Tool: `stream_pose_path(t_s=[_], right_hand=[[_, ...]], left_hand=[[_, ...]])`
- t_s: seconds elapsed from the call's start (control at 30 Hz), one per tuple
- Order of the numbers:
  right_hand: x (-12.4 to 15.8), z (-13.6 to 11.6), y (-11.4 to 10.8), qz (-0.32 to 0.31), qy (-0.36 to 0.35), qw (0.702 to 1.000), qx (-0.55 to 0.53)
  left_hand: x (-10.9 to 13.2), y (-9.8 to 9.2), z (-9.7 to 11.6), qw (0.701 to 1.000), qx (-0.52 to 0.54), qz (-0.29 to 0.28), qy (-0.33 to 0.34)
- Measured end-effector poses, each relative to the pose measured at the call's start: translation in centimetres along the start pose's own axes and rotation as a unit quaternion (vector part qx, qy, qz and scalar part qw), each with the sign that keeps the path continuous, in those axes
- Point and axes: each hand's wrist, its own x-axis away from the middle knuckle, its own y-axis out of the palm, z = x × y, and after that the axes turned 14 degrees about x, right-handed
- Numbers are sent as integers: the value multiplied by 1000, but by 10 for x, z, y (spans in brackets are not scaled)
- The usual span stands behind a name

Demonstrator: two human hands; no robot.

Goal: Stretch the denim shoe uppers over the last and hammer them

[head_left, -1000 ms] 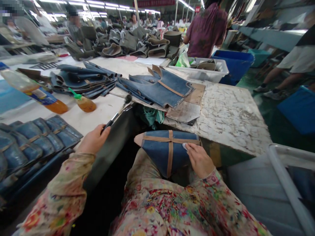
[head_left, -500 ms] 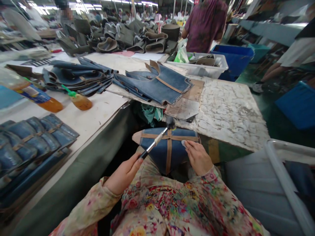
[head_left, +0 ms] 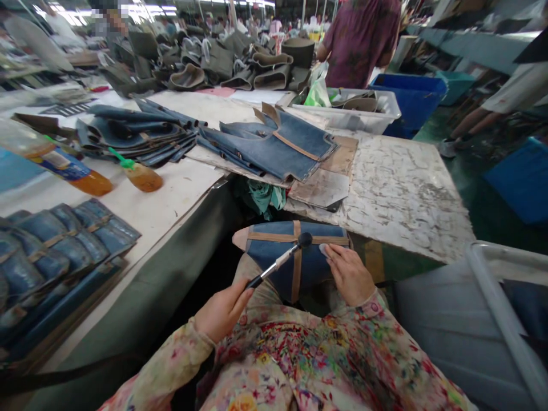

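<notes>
My left hand (head_left: 226, 305) is closed around the black grip of a hammer (head_left: 280, 260) with a metal shaft, a pale wrap and a round dark head. The hammer's head is over the crossing of tan strips on a blue leather-like panel (head_left: 274, 260) across my lap; whether it touches cannot be told. My right hand (head_left: 349, 274) lies at the panel's right end, fingers pressed together. A small whitish bit (head_left: 322, 248) shows at its fingertips; I cannot make out what it is.
Blue panels (head_left: 274, 142) lie on the table ahead. Folded blue pieces (head_left: 64, 240), a bottle (head_left: 64, 165) and a green-tipped squeeze bottle (head_left: 143, 177) are on the left table. A grey bin (head_left: 436, 308) stands at my right. A person in a purple shirt (head_left: 362, 40) stands beyond.
The hammer head has come down and slightly right, from the panel's far edge to the strip crossing. My left hand has dropped a little. My right hand stays at the panel's right end.
</notes>
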Motion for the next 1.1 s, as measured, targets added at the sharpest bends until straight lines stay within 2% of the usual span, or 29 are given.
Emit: stream_pose_path(t_s=[0.13,0.17,0.27,0.33,0.43,0.5,0.63,0.7,0.77,0.83,0.97,1.03,1.1], right_hand=[[0,-1,-1,-3,-3,1000,2],[-1,-1,-1,-2,-5,1000,4],[-1,0,0,3,-8,1000,7],[-1,0,0,5,-6,1000,4],[-1,2,0,-1,-8,1000,-3],[-1,2,-1,-4,-6,1000,-5],[0,2,0,-8,3,1000,-12],[1,6,0,-3,10,1000,-24],[2,15,1,4,43,998,-35],[2,29,1,0,104,993,-50],[-6,56,2,-71,241,962,-105],[-13,64,2,-125,276,943,-139],[-20,68,2,-167,287,928,-166]], left_hand=[[3,0,-3,997,29,70,23],[3,0,-4,997,20,71,17],[2,2,-6,1000,-16,26,-8],[1,2,-4,1000,-8,19,1],[2,1,2,996,28,77,35],[3,3,1,995,18,93,28],[-3,11,-10,999,-29,23,-14],[-9,8,-13,999,-28,41,3],[-16,-3,-13,994,-34,105,14],[-23,-23,-11,980,-57,189,-4],[-33,-76,-7,924,-154,345,-66],[-36,-101,-8,899,-196,381,-86],[-41,-121,-13,890,-211,392,-100]])
